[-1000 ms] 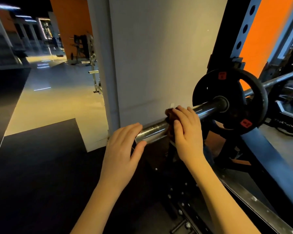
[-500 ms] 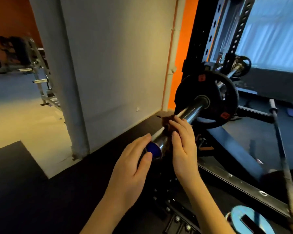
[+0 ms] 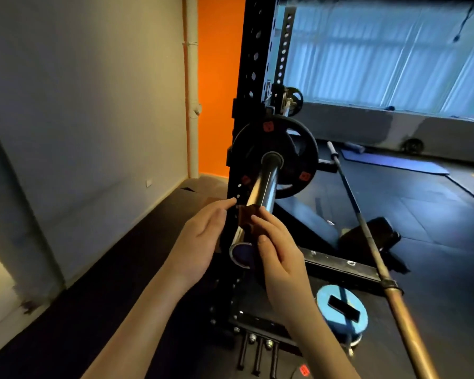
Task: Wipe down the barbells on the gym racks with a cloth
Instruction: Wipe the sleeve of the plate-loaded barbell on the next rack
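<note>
A chrome barbell sleeve [image 3: 264,187] points toward me from the black rack, with a black weight plate [image 3: 298,160] on it. A small brown cloth [image 3: 248,217] is wrapped over the sleeve near its blue end cap [image 3: 241,254]. My right hand [image 3: 278,253] grips the cloth against the sleeve from the right. My left hand [image 3: 200,239] is just left of the sleeve, off the bar, fingers straight and reaching toward the cloth's edge.
The black rack upright [image 3: 253,64] rises behind the plate. A second barbell [image 3: 367,242] leans diagonally at the right, above a blue plate [image 3: 342,307] on the floor. A grey wall [image 3: 80,105] stands close at the left. Blue mats [image 3: 394,164] lie farther back.
My view has swung right, so the sleeve now points at me. My left hand has let go of the sleeve end and opened beside it. My right hand stays on the cloth.
</note>
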Demonstrator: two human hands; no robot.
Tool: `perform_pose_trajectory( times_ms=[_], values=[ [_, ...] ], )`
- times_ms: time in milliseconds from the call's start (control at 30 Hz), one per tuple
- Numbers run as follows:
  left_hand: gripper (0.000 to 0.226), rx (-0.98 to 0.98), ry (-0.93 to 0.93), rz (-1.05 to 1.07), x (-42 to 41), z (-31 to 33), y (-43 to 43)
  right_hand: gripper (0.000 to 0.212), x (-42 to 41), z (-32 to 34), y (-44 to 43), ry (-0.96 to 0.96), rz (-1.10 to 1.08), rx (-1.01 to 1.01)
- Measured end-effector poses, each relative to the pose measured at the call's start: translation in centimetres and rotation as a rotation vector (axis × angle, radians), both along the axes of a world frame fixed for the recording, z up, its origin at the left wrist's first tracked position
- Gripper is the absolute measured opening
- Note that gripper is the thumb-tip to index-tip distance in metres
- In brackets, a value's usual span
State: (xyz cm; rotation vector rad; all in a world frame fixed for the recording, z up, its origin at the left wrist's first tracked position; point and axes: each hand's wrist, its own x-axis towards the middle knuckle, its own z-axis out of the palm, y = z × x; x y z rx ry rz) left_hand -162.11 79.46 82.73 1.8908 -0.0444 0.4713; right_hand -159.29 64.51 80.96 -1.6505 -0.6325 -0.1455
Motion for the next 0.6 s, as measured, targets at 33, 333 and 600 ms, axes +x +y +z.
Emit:
perform_pose_trajectory(
  times_ms=[33,333,600],
  values=[
    [0.049,-0.013,0.02,-0.024,0.9,0.1,0.3,0.034,-0.3,-0.1,-0.1,-0.008,-0.007,-0.009],
    [0.049,-0.023,0.067,-0.323,6.8,0.2,2.0,0.033,1.0,2.1,1.0,0.05,-0.206,-0.134],
    [0.037,0.116,-0.116,-0.507,11.0,-1.2,3.8,0.031,-1.2,3.6,4.0,-0.033,-0.657,-0.379]
  ],
)
